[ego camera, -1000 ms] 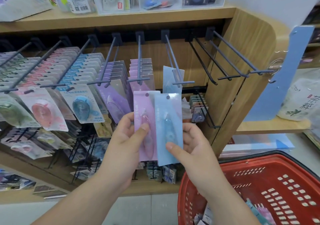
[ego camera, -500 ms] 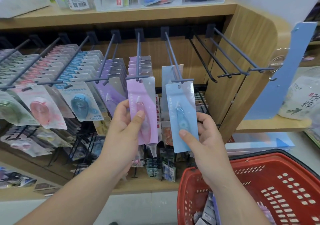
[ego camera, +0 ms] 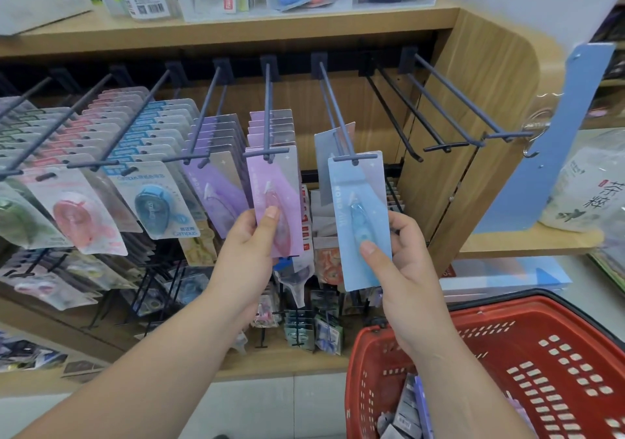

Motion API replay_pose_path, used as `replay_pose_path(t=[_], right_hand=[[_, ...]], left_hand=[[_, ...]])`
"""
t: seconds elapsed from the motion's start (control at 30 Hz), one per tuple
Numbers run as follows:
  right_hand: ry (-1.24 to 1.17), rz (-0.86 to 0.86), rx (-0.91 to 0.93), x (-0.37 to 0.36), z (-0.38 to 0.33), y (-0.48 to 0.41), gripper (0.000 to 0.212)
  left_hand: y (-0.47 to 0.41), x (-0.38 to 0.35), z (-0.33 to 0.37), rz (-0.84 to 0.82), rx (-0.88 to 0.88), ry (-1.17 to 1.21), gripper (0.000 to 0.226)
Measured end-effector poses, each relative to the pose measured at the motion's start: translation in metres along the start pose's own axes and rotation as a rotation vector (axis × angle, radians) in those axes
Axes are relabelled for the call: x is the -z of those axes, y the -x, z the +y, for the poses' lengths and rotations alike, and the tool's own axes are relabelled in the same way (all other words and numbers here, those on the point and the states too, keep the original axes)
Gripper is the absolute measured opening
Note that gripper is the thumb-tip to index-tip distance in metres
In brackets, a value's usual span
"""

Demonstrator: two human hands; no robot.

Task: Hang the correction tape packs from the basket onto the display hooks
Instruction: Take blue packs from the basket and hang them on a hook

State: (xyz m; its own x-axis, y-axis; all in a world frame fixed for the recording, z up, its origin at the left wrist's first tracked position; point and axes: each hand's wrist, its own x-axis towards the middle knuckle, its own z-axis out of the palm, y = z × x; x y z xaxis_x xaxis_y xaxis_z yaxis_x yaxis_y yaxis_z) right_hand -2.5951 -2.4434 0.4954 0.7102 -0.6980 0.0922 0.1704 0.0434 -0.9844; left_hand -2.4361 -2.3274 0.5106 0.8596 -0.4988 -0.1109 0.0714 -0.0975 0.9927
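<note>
My left hand point(ego camera: 248, 252) pinches the lower part of a pink correction tape pack point(ego camera: 270, 181), whose top edge sits at the tip of a hook point(ego camera: 268, 114) that carries several pink packs. My right hand point(ego camera: 399, 266) grips a blue correction tape pack point(ego camera: 355, 188), its top at the crossbar tip of the neighbouring hook point(ego camera: 333, 110), where one blue pack hangs further back. Whether either pack's hole is on its hook I cannot tell. A red basket point(ego camera: 358, 364) at the lower right holds more packs point(ego camera: 411, 411).
Further left, hooks carry rows of purple, blue, pink and green packs point(ego camera: 152, 198). Two bare hooks point(ego camera: 449, 104) stick out at the right beside the wooden side panel point(ego camera: 487, 127). Lower hooks with small items sit below my hands. A shelf above holds boxed goods.
Both hands rose from chest height and spread apart, bringing the pink and blue packs up to the tips of their two hooks.
</note>
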Motion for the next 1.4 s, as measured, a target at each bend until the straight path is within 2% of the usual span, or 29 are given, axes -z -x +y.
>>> replay_pose_path(t=[0.17, 0.47, 0.8, 1.1, 1.23, 1.4], right_hand=[[0.040, -0.008, 0.015, -0.001, 0.006, -0.010, 0.037], [0.089, -0.029, 0.017, -0.007, 0.014, -0.017, 0.031], [0.140, 0.040, 0.077, -0.015, 0.022, -0.012, 0.030], [0.166, 0.032, 0.084, -0.020, 0.020, -0.009, 0.030], [0.145, 0.044, 0.091, -0.023, 0.016, -0.009, 0.030], [0.132, 0.060, 0.117, -0.021, 0.013, -0.009, 0.027]], left_hand=[[-0.003, -0.003, 0.000, -0.006, 0.057, 0.047, 0.033], [-0.006, -0.002, -0.001, 0.018, 0.045, -0.005, 0.034], [-0.010, -0.002, 0.000, 0.007, 0.045, 0.003, 0.035], [-0.010, -0.001, -0.004, -0.004, 0.030, 0.000, 0.038], [-0.007, -0.003, 0.000, 0.005, 0.038, 0.018, 0.025], [-0.007, 0.000, -0.001, 0.009, 0.025, 0.025, 0.025]])
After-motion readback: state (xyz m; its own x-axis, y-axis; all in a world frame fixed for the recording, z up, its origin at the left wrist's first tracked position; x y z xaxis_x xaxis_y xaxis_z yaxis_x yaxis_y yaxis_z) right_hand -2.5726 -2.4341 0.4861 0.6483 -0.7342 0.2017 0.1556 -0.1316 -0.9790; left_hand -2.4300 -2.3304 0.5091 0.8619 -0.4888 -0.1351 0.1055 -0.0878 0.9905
